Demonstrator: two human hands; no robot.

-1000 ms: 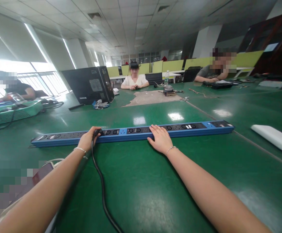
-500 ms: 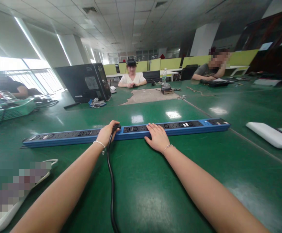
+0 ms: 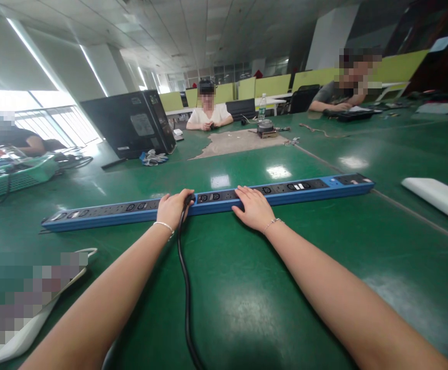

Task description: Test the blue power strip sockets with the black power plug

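Head cam, centre: left hand [image 3: 172, 209] pinches plug [image 3: 189, 197], right hand [image 3: 255, 209] open on power strip [image 3: 316, 195]; cord [image 3: 186, 280] drag might skew plug.

A glossy green tabletop [image 3: 231, 267] bears a long blue power strip [image 3: 216, 206] — beyond it, at left, a green plastic basket [image 3: 19, 178], a black computer case [image 3: 126, 123] and gloves [image 3: 154, 158].

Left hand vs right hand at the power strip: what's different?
Left hand is curled around a black plug; right hand lies on the power strip, fingers extended. Left hand's wrist has a smooth bangle, right hand's a thin chain bracelet. Shared: both are near the middle of the power strip.
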